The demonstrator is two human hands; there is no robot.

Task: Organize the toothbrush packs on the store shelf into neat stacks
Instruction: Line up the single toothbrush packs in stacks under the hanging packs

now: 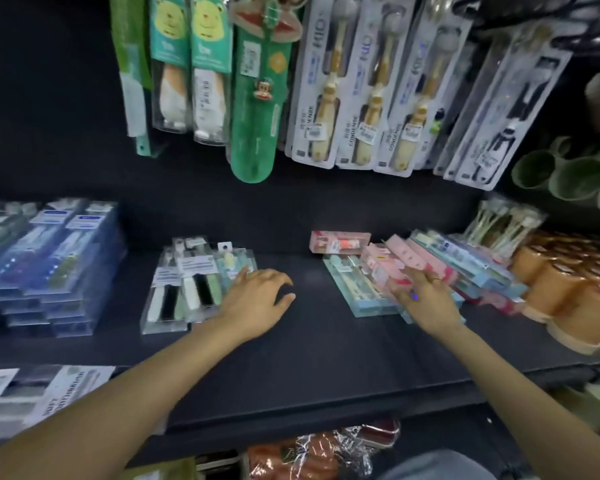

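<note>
With our left hand (pixel 257 292) open beside the small left stack (pixel 196 282) and right hand (pixel 421 296) flat on the jumbled pink-and-blue toothbrush packs (pixel 430 271) far right on the shelf (pixel 309 358), we should square edges pack by pack.

This is a shop aisle that sells toiletries. A black shelf (pixel 326 358) carries toothbrush packs (pixel 187 282) lying in piles, with a taller stack of blue packs (pixel 59 265) at the left and pink and blue packs (pixel 430 271) heaped at the right beside rows of orange cups (pixel 568 289). Above, more boxed toothbrushes (pixel 347 81) hang in rows against the dark back wall, several with small price stickers, and wrapped goods (pixel 326 448) fill the shelf below.
</note>
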